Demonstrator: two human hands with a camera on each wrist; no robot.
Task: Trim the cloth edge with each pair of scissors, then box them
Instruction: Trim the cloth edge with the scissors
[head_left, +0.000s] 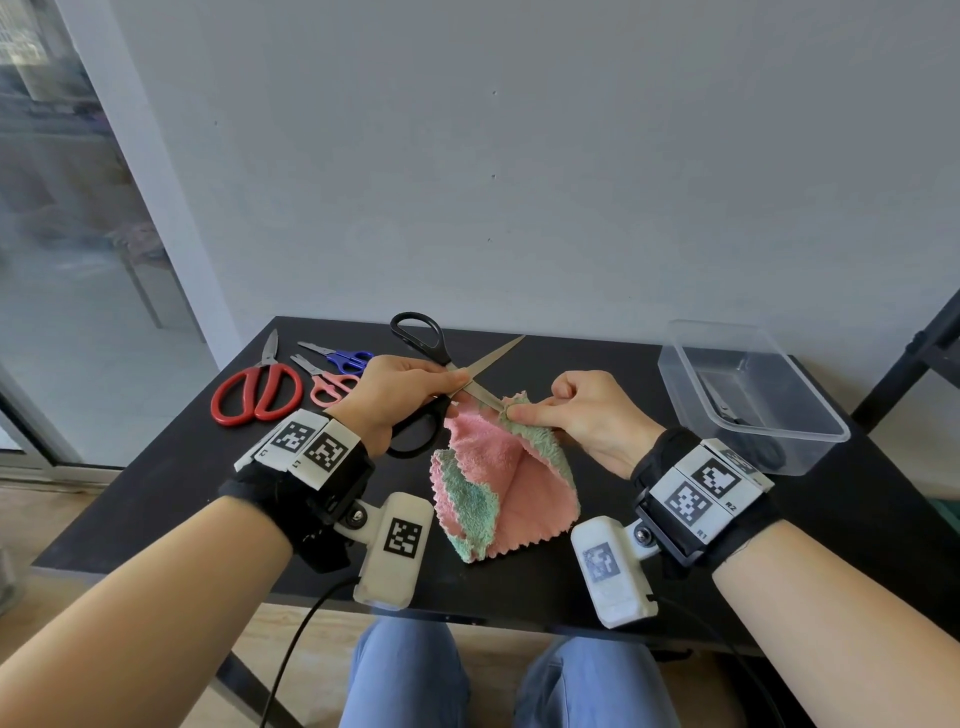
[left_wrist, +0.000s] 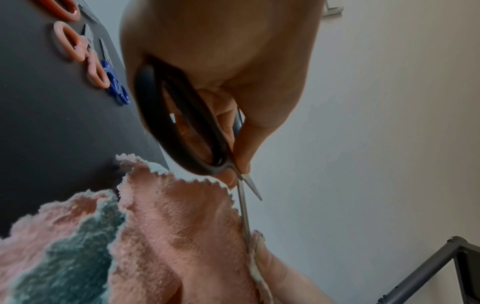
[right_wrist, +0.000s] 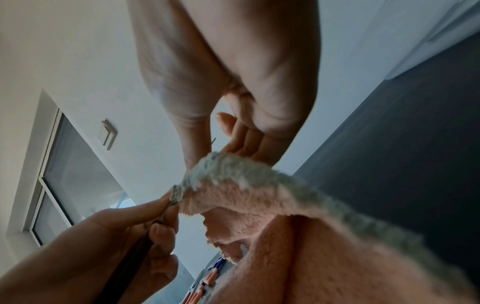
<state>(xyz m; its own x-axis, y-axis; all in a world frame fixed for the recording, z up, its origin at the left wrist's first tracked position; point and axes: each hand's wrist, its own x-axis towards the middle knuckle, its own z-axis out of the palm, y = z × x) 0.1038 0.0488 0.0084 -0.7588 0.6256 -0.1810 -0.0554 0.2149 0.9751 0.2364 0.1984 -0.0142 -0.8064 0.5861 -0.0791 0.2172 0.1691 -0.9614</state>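
The left hand (head_left: 395, 395) grips the black scissors (head_left: 434, 364), fingers curled round the handle near the pivot, blades spread wide. One blade tip rests at the cloth (head_left: 498, 483) edge, at about 12 o'clock of the cloth; the other blade points away toward 1 o'clock. The right hand (head_left: 582, 415) pinches that raised edge between thumb and forefinger, just beside the blade tip, while the rest of the cloth hangs down onto the worktop (head_left: 156, 493).

To cut well, I would keep the edge taut, feed it deeper into the blades and close them clear of the pinching thumb, which sits very near the steel.

At 10 o'clock lie the red scissors (head_left: 257, 389), pink scissors (head_left: 327, 382) and blue scissors (head_left: 343, 357), well apart from the cloth. The clear box (head_left: 810, 431) stands at 3 o'clock, something dark inside. Nothing blocks the way there.
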